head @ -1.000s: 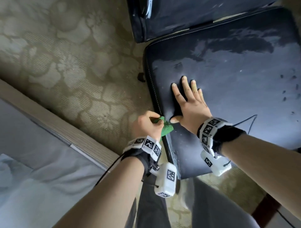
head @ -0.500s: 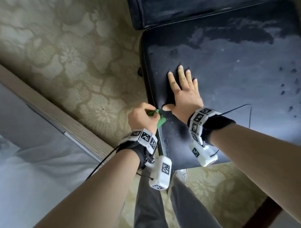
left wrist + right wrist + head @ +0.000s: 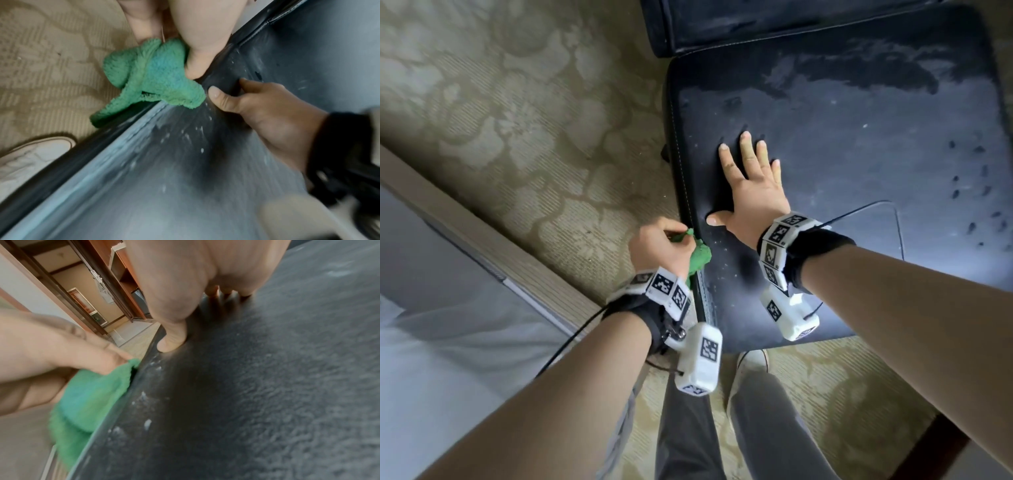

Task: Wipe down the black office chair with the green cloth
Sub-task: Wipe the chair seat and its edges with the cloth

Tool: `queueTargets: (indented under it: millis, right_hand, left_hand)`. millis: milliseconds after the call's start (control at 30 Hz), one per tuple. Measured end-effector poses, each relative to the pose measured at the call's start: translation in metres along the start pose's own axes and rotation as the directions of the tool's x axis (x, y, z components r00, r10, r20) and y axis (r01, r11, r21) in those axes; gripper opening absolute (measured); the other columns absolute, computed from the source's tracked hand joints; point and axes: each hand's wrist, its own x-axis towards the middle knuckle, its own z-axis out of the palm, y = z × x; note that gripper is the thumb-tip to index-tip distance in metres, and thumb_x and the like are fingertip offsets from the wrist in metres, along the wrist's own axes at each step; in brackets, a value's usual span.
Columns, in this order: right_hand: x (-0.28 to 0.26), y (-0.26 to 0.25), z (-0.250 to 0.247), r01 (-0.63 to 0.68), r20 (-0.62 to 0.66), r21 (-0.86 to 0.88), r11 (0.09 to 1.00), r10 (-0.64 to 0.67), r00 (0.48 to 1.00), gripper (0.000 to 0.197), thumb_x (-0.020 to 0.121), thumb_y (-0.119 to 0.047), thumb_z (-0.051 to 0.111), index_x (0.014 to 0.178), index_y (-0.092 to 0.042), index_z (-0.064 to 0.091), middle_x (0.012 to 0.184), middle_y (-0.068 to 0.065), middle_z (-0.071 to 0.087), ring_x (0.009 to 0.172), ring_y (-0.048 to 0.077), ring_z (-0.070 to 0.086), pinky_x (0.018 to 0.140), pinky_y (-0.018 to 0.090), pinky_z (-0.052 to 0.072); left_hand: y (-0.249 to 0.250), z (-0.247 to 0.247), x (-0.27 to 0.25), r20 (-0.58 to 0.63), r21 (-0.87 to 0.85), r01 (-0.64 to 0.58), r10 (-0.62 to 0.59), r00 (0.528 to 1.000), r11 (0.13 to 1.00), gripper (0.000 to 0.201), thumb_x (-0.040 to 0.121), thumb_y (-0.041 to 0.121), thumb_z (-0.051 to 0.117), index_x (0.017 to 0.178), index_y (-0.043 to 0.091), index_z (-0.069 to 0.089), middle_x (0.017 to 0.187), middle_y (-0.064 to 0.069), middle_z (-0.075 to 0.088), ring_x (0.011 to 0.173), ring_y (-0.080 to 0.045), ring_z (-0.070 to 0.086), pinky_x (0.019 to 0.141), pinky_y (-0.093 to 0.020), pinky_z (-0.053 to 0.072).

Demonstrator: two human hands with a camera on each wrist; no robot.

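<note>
Cloth: our left hand (image 3: 659, 245), fingers clamped on the bunched green terry cloth (image 3: 152, 78), has slid slightly along the seat's side edge.
Brace: right hand (image 3: 751, 192), fingers apart, still flat on the black leatherette office chair seat (image 3: 859, 171).
Meaning: edge wiping continues; top remains streaky.

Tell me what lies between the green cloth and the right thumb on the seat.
Only bare black seat edge flecked with white specks; the left wrist view shows the green cloth and right hand's thumb nearly touching.

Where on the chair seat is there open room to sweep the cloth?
The seat is bare right of the right hand and up toward the backrest. Its left edge is crowded: the left hand grips the green cloth there.
</note>
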Motion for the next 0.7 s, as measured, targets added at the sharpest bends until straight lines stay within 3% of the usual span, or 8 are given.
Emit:
queueTargets:
  millis: [167, 333, 433, 600, 700]
  right_hand:
    - [-0.001, 0.002, 0.000, 0.010, 0.007, 0.004, 1.000, -0.010, 1.000, 0.111, 0.080, -0.049, 0.072, 0.156, -0.025, -0.005, 0.160, 0.008, -0.022, 0.148, 0.031, -0.018, 0.121, 0.049, -0.007]
    - [0.000, 0.003, 0.004, 0.016, -0.012, 0.018, 1.000, -0.016, 1.000, 0.112, 0.079, -0.050, 0.073, 0.156, -0.025, -0.004, 0.160, 0.008, -0.022, 0.148, 0.031, -0.018, 0.120, 0.048, -0.007]
    - [0.002, 0.003, 0.007, 0.015, -0.025, 0.001, 1.000, -0.015, 1.000, 0.111, 0.080, -0.051, 0.071, 0.155, -0.025, -0.006, 0.160, 0.008, -0.023, 0.148, 0.031, -0.018, 0.121, 0.048, -0.007]
    - [0.000, 0.004, 0.006, 0.022, -0.035, -0.034, 0.999, -0.024, 0.999, 0.109, 0.081, -0.053, 0.069, 0.155, -0.024, -0.006, 0.160, 0.010, -0.022, 0.148, 0.031, -0.016, 0.121, 0.049, -0.004]
    - [-0.010, 0.000, -0.001, 0.023, -0.038, -0.042, 0.999, -0.025, 0.999, 0.105, 0.085, -0.053, 0.065, 0.156, -0.021, -0.005, 0.159, 0.011, -0.024, 0.148, 0.033, -0.015, 0.121, 0.050, -0.001]
  left_hand:
    - [-0.002, -0.004, -0.010, 0.038, -0.023, -0.016, 0.017, 0.999, 1.000, 0.011, 0.080, 0.013, 0.081, 0.088, 0.018, 0.077, 0.086, 0.002, 0.074, 0.076, -0.010, 0.066, 0.063, -0.010, 0.045]
    - [0.011, 0.004, 0.006, -0.028, -0.020, 0.016, -0.017, 0.999, 1.000, 0.011, 0.078, 0.015, 0.082, 0.087, 0.019, 0.077, 0.085, 0.001, 0.075, 0.076, -0.013, 0.068, 0.069, -0.020, 0.052]
    - [0.004, 0.010, -0.009, -0.062, -0.042, 0.051, -0.054, 0.997, 0.998, 0.012, 0.077, 0.013, 0.080, 0.087, 0.019, 0.076, 0.083, 0.000, 0.074, 0.073, -0.013, 0.064, 0.056, -0.005, 0.041]
    - [-0.018, 0.013, -0.060, -0.012, -0.021, 0.057, -0.058, 0.998, 0.998, 0.012, 0.076, 0.013, 0.080, 0.086, 0.018, 0.075, 0.084, 0.000, 0.074, 0.072, -0.012, 0.059, 0.064, -0.010, 0.036]
    - [-0.020, 0.012, -0.061, -0.010, -0.017, 0.047, -0.047, 0.999, 0.999, 0.012, 0.077, 0.013, 0.079, 0.087, 0.018, 0.075, 0.085, 0.000, 0.075, 0.077, -0.014, 0.065, 0.068, -0.015, 0.041]
